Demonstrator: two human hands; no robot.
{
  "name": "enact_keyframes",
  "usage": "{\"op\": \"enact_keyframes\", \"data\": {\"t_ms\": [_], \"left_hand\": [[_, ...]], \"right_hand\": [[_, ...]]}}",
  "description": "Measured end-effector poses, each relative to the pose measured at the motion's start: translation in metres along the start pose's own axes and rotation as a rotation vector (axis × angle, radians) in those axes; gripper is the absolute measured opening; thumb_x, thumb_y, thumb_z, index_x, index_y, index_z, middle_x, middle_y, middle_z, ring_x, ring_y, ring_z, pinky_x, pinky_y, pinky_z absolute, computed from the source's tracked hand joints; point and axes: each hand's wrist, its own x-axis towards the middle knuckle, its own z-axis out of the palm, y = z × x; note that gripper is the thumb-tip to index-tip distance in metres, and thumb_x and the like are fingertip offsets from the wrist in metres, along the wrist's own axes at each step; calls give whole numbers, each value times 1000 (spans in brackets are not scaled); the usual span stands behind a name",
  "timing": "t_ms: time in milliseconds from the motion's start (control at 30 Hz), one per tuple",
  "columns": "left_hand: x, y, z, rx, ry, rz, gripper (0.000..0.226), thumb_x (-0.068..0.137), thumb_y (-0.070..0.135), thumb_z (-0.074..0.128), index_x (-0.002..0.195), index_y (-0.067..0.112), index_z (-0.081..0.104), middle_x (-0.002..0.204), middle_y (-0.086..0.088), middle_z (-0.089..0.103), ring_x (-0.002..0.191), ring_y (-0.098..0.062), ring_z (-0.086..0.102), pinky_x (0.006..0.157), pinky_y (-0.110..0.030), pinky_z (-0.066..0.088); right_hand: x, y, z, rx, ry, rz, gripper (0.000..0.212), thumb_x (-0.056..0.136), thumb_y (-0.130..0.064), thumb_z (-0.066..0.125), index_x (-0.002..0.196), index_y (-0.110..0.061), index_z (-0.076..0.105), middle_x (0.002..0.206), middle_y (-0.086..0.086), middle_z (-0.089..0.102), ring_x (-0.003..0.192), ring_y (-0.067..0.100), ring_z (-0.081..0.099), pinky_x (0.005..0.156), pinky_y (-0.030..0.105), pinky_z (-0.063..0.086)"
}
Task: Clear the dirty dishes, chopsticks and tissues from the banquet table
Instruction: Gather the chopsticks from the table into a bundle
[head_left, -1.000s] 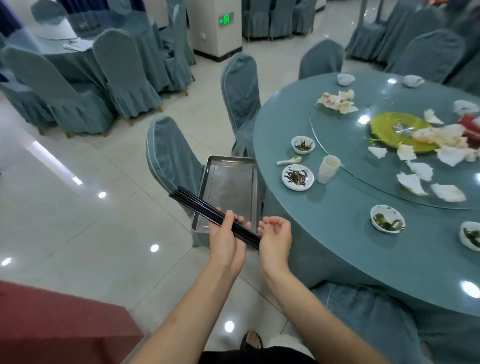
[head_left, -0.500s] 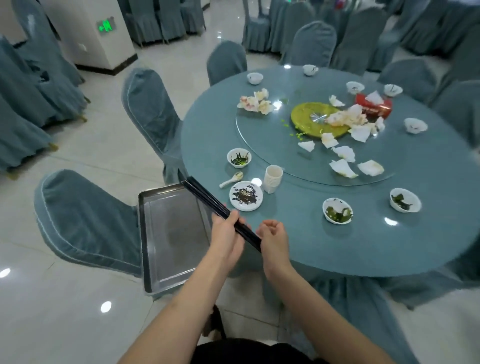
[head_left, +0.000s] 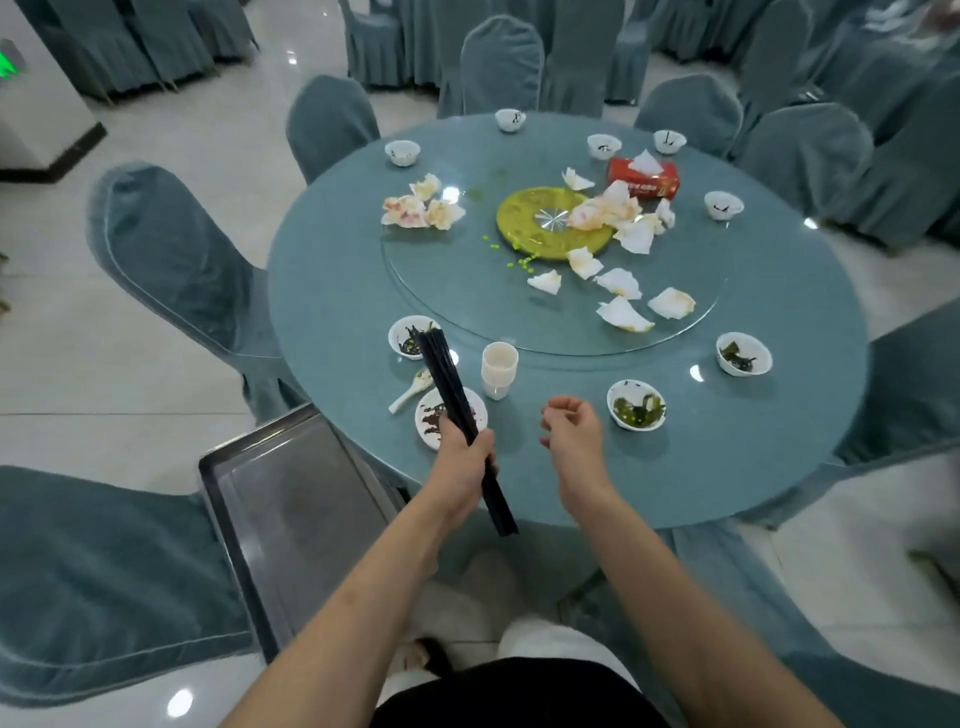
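Since a second ago my right hand (head_left: 571, 428) let go, loosely curled and empty, while my left hand (head_left: 465, 454) grips the chopsticks (head_left: 449, 382) over the counter (head_left: 727, 457); bowls (head_left: 636, 405) and tissues (head_left: 623, 314) remain, tray (head_left: 291, 499) empty.

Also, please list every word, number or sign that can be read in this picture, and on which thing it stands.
Nothing can be quoted.
Red tissue box: pale print on its side, too blurred to read.
Green lit sign on the white pillar: cut off at the edge, unreadable.
Small white cups: dark marks, too small to read.
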Motion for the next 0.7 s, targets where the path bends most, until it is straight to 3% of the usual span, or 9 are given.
{"op": "enact_keyframes", "data": {"t_ms": [167,333,467,600,700], "left_hand": [[19,-3,7,300,-109,-27,29,103,7,48,123,19,31,88,-7,50,67,-13,47,64,-32,44],[34,-9,27,599,-218,-24,42,104,7,47,140,12,26,131,-7,53,113,-23,54,94,-35,45],[46,-13,45,753,-217,-29,46,102,6,46,142,6,22,123,-16,56,108,-31,59,89,-40,47],[62,-14,59,887,-243,-40,43,103,9,46,139,4,23,113,-11,52,98,-25,57,85,-38,45],[76,-14,66,938,-232,-72,33,104,10,45,132,4,29,109,-12,54,93,-22,53,80,-36,43]], "right_hand": [[28,-6,0,-1,-12,-28,11,98,-19,60,108,-21,64,107,0,67,98,15,63,99,44,54],[57,-10,0,-13,-70,-25,29,100,-32,64,124,-16,64,117,-2,68,111,13,64,104,40,52],[78,-9,4,-32,-178,38,38,99,-36,65,130,-14,60,120,-1,68,112,13,64,102,36,49],[101,-5,5,-37,-220,79,22,96,-35,69,111,-19,66,108,-2,72,102,14,66,94,34,51],[121,-5,9,14,-252,123,21,93,-30,69,100,-10,64,93,1,71,93,18,65,93,38,50]]}}
